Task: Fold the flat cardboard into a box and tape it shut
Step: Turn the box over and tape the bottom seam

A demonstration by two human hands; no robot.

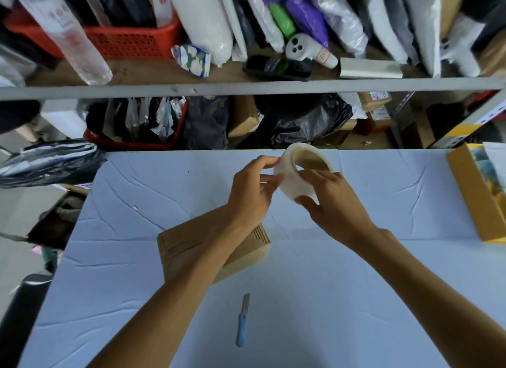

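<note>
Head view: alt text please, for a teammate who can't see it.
Both hands hold a roll of tape over a pale blue table: the right hand grips it, and the left hand pinches at its side. A folded cardboard box lies under the left forearm, with a small blue-handled knife nearer the person.

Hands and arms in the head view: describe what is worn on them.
The left hand and right hand are bare: no gloves, and no ring, watch or bracelet shows. Both forearms are uncovered to the picture's bottom edge; no sleeve is in view.
</note>
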